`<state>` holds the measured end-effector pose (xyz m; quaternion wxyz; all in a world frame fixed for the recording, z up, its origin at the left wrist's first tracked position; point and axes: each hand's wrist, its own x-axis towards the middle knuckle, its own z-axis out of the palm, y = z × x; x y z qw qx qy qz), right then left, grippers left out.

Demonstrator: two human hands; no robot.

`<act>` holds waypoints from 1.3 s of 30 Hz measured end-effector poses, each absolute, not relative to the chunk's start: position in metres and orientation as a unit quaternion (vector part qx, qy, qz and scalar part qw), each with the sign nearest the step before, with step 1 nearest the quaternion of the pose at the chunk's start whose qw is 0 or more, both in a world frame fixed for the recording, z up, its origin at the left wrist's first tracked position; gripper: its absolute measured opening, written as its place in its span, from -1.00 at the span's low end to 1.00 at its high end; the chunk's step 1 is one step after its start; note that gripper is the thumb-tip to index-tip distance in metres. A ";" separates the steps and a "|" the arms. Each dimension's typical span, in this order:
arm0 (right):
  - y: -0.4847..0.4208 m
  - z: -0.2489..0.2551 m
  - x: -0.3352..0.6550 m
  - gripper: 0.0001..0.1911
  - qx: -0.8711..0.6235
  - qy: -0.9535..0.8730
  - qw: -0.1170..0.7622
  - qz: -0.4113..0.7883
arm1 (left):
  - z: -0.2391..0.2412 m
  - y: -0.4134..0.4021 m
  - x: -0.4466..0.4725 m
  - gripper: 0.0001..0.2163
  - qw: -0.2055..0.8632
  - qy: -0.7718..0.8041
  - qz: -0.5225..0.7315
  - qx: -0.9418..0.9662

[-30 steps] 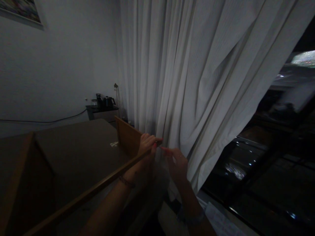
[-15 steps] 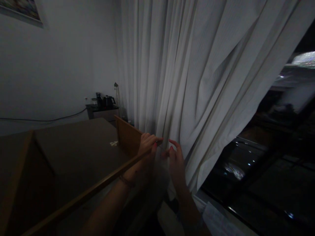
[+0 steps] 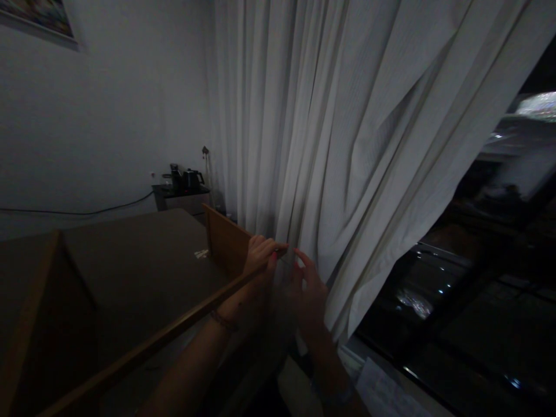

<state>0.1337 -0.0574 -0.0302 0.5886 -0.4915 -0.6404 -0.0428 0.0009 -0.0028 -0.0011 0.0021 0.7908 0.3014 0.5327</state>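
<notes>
My left hand [image 3: 260, 255] is closed over the far right corner of a wooden frame, its thumb and fingers pressed on the edge of a long wooden board [image 3: 174, 331]. Just right of that corner is my right hand [image 3: 309, 284], its fingers bent and its index finger pointing at the corner. A faint thin line runs between the corner and these fingers; dimness and blur hide what it is. One upright wooden panel [image 3: 228, 234] stands beyond my left hand, and another wooden panel [image 3: 43, 313] rises at the left.
A brown flat surface [image 3: 139, 243] spreads behind the board, with small pale pieces [image 3: 201, 253] on it. White curtains [image 3: 347, 145] hang close on the right, beside dark glass [image 3: 469, 301]. A black kettle [image 3: 191, 177] stands on a small cabinet [image 3: 186, 200] in the far corner.
My right hand has turned a little and its fingers have shifted slightly left and closer together. My left hand and the wooden frame stay in place.
</notes>
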 end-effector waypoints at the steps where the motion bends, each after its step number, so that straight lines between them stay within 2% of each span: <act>1: -0.059 -0.030 0.130 -0.66 -0.501 -0.626 0.597 -0.020 | 0.000 -0.004 0.001 -0.61 0.008 0.303 0.530 0.792; 11: -0.057 -0.024 0.127 -0.59 -0.514 -0.532 0.659 0.135 | -0.002 0.001 0.001 -0.62 -0.002 0.307 0.528 0.792; 13: -0.057 -0.025 0.131 -0.54 -0.523 -0.533 0.636 0.195 | -0.005 0.005 0.002 -0.61 -0.006 0.300 0.533 0.791; 16: -0.061 -0.024 0.133 -0.34 -0.525 -0.536 0.582 0.315 | -0.006 0.006 0.002 -0.60 -0.006 0.299 0.536 0.789; 18: -0.064 -0.023 0.132 -0.31 -0.527 -0.514 0.576 0.356 | -0.005 0.004 0.001 -0.60 -0.006 0.303 0.531 0.791; 25: -0.067 -0.020 0.125 -0.35 -0.476 -0.458 0.623 0.419 | -0.003 0.003 0.002 -0.61 -0.003 0.289 0.545 0.787; 33: -0.066 -0.019 0.122 -0.41 -0.457 -0.431 0.649 0.429 | 0.000 0.000 0.002 -0.64 0.006 0.298 0.537 0.789; 39: -0.070 -0.012 0.129 -0.49 -0.319 -0.438 0.586 0.603 | 0.000 -0.002 0.002 -0.63 0.009 0.314 0.525 0.791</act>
